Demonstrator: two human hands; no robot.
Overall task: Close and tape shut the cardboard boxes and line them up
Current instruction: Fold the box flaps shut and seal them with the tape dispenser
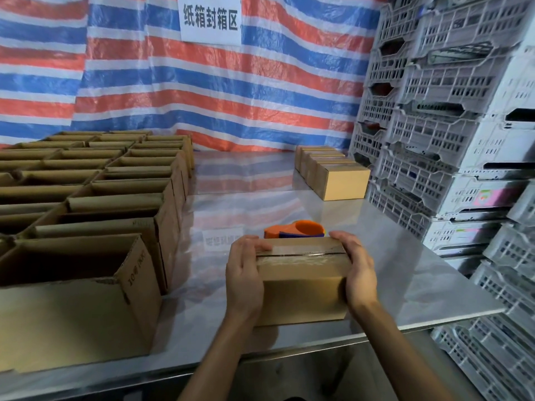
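A small closed cardboard box (301, 282) sits near the front of the steel table (390, 256), with clear tape along its top seam. My left hand (244, 280) grips its left end, thumb lying on the taped top. My right hand (357, 270) grips the right end, fingers curled over the far top corner. Just behind the box lies an orange and blue tape dispenser (295, 229). A row of several closed, taped boxes (333, 172) stands at the back right. Several open boxes (95, 198) fill the left side.
Stacks of grey plastic crates (451, 125) rise along the right edge of the table. A striped red, white and blue tarp (202, 96) with a white sign hangs behind. The nearest open box (78, 299) stands at the front left.
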